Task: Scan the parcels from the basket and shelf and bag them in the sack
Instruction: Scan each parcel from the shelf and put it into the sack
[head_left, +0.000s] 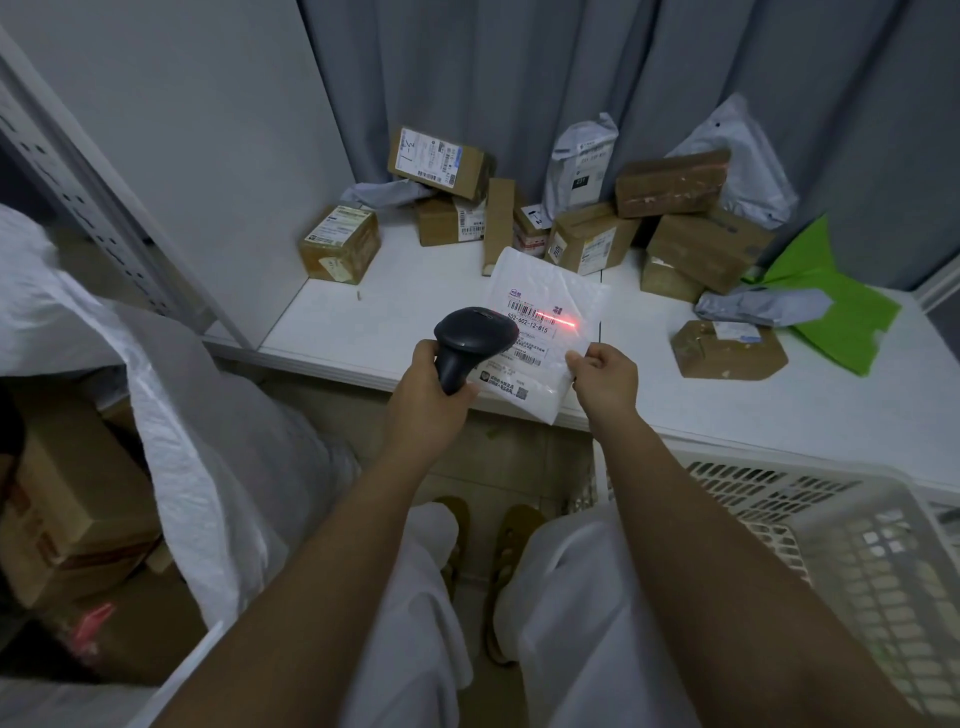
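Observation:
My left hand (423, 376) grips a black handheld scanner (467, 343) by its handle. Its red beam falls across the barcode label of a flat white mailer parcel (545, 291). My right hand (605, 374) pinches that parcel by its lower right edge and holds it up over the front of the white shelf (363, 332). The white woven sack (171, 415) stands open at the left with brown boxes (78, 509) inside. A white plastic basket (831, 530) sits at the lower right.
Several cardboard boxes (670, 182) and grey poly mailers (582, 161) are piled at the back of the shelf against a grey curtain. A green bag (841, 306) and a flat brown parcel (727, 351) lie at the right. A perforated shelf post (78, 187) rises at the left.

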